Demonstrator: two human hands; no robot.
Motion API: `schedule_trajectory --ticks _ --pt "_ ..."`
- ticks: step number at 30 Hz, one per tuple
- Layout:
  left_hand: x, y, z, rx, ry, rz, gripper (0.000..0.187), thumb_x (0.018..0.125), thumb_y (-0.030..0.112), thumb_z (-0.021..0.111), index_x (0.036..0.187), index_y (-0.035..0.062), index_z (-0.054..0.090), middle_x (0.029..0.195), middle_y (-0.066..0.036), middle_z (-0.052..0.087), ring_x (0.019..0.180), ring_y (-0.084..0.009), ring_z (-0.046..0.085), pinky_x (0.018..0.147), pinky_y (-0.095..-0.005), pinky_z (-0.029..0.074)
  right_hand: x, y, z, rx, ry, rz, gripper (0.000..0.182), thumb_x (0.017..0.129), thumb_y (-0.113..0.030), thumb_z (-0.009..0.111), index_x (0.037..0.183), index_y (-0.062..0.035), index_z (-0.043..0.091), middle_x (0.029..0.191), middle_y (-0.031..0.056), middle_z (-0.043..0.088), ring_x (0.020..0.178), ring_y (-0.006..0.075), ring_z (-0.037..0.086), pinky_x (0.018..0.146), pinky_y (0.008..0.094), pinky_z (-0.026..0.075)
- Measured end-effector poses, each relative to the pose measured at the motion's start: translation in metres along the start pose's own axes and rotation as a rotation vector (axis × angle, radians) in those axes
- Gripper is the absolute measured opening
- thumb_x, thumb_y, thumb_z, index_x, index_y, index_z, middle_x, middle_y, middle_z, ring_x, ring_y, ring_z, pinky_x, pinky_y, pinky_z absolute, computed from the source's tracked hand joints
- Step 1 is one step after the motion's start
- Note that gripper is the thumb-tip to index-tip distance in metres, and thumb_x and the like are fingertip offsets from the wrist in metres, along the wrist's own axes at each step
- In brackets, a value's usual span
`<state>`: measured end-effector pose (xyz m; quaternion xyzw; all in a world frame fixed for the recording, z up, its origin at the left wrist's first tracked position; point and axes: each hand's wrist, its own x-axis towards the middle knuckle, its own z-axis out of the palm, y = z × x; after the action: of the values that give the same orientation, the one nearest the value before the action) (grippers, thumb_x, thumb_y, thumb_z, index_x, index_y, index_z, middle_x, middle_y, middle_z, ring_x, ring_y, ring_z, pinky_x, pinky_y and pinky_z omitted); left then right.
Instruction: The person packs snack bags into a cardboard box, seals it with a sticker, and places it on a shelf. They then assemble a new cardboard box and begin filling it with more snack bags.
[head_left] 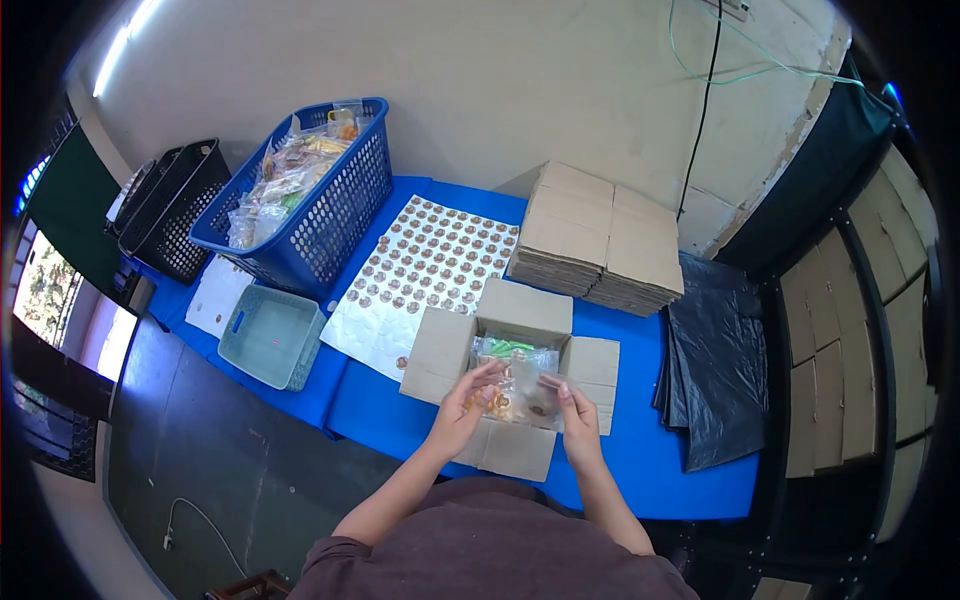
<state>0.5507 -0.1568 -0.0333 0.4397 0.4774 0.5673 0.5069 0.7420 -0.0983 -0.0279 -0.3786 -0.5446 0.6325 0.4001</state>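
Note:
An open cardboard box [430, 352] stands in front of me on the blue-covered table, its flaps folded outward. Over its opening, a clear plastic packet [538, 398] is held between my two hands. My left hand [464, 408] grips the packet's left side with fingers bent, and something orange-brown shows beside them. On the opposite side, my right hand [578, 418] pinches the edge between thumb and fingers. Behind the packet, bagged green items [508, 348] are visible inside the box. The packet's exact contents are too small to make out.
A sheet of round stickers [432, 258] lies behind the box. Flattened cartons [600, 230] are stacked at back right, beside black plastic bags [715, 365]. To the left stand a blue basket [335, 215] of filled packets, a pale green tray [300, 345] and black baskets [190, 215].

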Motion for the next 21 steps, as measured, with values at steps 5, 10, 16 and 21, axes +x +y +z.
schedule_trajectory --ticks 5,10,16,21 --pt "-0.007 -0.001 0.015 0.408 -0.079 0.269 0.057 0.093 0.029 0.06 0.14 0.0017 0.04 0.138 -0.013 0.047 0.127 -0.0257 0.045 0.107 -0.0353 0.033 -0.007 -0.001 0.018 -0.238 -0.041 -0.231 0.035 0.098 -0.024 0.05 0.122 -0.0005 0.06 0.12 0.0096 0.054 0.114 0.0205 0.049 0.099 0.0312 0.038" --pt "-0.018 0.001 0.026 0.108 0.0 0.012 0.048 0.091 0.027 0.064 0.129 0.0005 0.052 0.126 -0.013 0.057 0.119 -0.0198 0.052 0.106 -0.0357 0.033 -0.005 -0.014 0.033 -0.286 0.057 -0.267 0.038 0.085 -0.011 0.064 0.122 -0.0073 0.061 0.128 0.01 0.044 0.118 0.0236 0.044 0.098 0.0341 0.039" --pt "-0.02 -0.01 0.018 0.043 -0.031 -0.049 0.036 0.1 0.026 0.049 0.121 -0.0011 0.059 0.115 -0.009 0.064 0.109 -0.0159 0.056 0.1 -0.0319 0.038 0.0 0.01 0.016 -0.14 -0.093 -0.161 0.029 0.089 -0.014 0.063 0.115 -0.0013 0.064 0.127 0.0098 0.05 0.117 0.0223 0.048 0.1 0.0343 0.038" --pt "-0.016 -0.006 0.01 -0.039 -0.091 -0.131 0.039 0.101 0.024 0.044 0.131 0.0006 0.051 0.128 -0.012 0.056 0.117 -0.0189 0.052 0.105 -0.0339 0.033 0.0 0.005 0.012 -0.021 -0.107 -0.097 0.03 0.097 -0.02 0.053 0.116 0.0003 0.063 0.124 0.0101 0.055 0.118 0.0195 0.049 0.098 0.0318 0.039"
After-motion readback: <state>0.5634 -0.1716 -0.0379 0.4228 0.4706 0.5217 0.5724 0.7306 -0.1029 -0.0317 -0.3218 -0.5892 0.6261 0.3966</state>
